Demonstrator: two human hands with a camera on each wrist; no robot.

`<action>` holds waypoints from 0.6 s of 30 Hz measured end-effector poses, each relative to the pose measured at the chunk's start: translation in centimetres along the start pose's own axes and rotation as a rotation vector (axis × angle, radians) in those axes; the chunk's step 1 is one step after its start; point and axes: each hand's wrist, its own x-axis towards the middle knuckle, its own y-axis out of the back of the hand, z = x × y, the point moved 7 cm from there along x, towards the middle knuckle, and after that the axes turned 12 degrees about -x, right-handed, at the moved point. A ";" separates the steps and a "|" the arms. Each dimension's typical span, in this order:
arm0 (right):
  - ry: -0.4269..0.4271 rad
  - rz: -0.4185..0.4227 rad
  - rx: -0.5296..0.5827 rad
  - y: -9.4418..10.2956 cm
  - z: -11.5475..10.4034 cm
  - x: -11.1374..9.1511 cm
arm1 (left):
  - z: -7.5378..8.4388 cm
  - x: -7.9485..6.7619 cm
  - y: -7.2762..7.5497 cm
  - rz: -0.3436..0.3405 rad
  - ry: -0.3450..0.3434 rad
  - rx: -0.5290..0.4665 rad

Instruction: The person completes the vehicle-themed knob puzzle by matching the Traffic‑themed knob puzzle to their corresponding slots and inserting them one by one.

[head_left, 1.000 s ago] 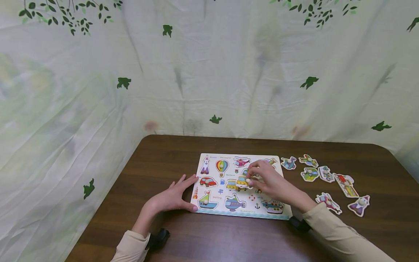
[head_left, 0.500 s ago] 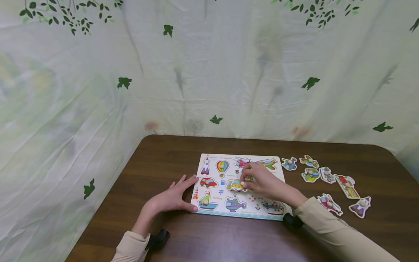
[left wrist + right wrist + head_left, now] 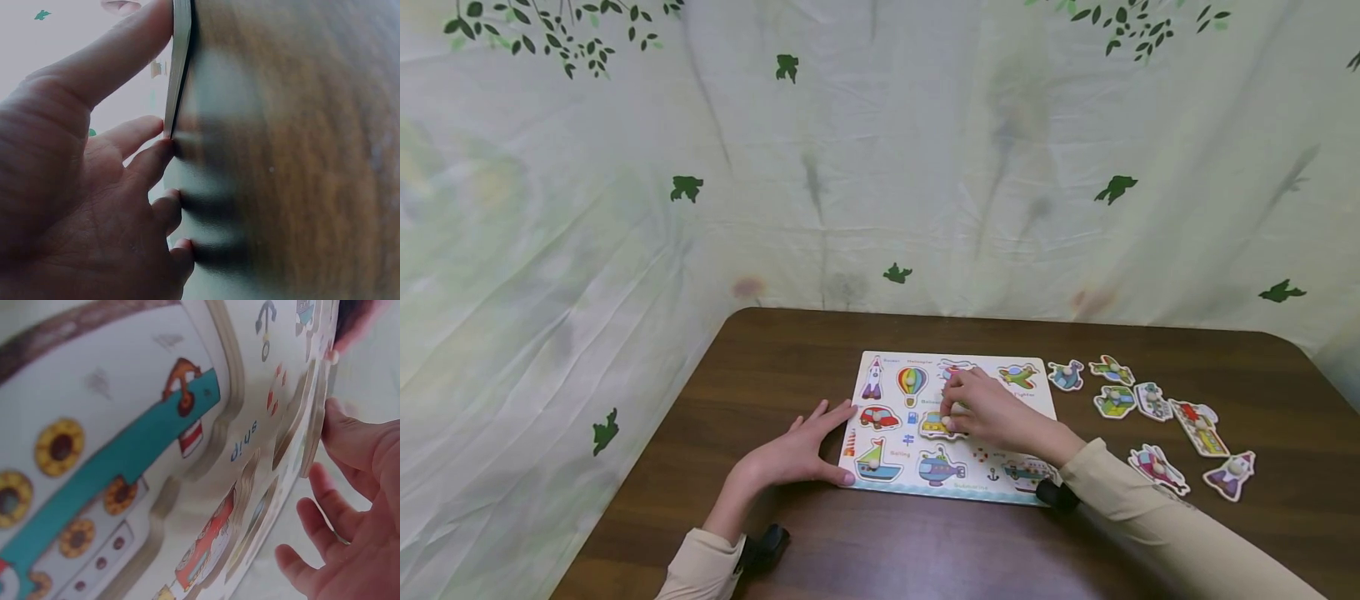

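Note:
My right hand (image 3: 1000, 412) pinches a yellow bus puzzle piece (image 3: 932, 427) by its small knob. The piece lies at the bus picture in the middle of the white vehicle puzzle board (image 3: 906, 486); whether it sits fully down is hard to tell. In the right wrist view the thumb and fingers of this hand (image 3: 359, 531) are at the thin edge of a piece (image 3: 316, 428). My left hand (image 3: 797, 450) rests spread at the board's left side, with thumb and fingertips touching its edge (image 3: 178, 62).
Right of the board lie several loose knobbed pieces, among them a rocket (image 3: 1229, 476), a pink helicopter (image 3: 1157, 467) and a tall red-and-yellow piece (image 3: 1198, 427). All stand on a brown wooden table (image 3: 790, 358). A pale leaf-printed cloth (image 3: 925, 167) hangs behind.
My right hand has moved left and slightly toward me with the bus piece, bringing it over the bus picture. My left hand has stayed at the board's edge.

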 end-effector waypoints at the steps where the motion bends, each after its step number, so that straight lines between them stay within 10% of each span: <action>1: 0.002 -0.005 -0.009 0.0 -0.1 0.1 | 0.0 0.0 0.0 0.000 0.001 0.000; 18: -0.024 -0.092 -0.033 -0.9 0.2 0.8 | 0.0 0.0 0.0 0.000 0.007 -0.001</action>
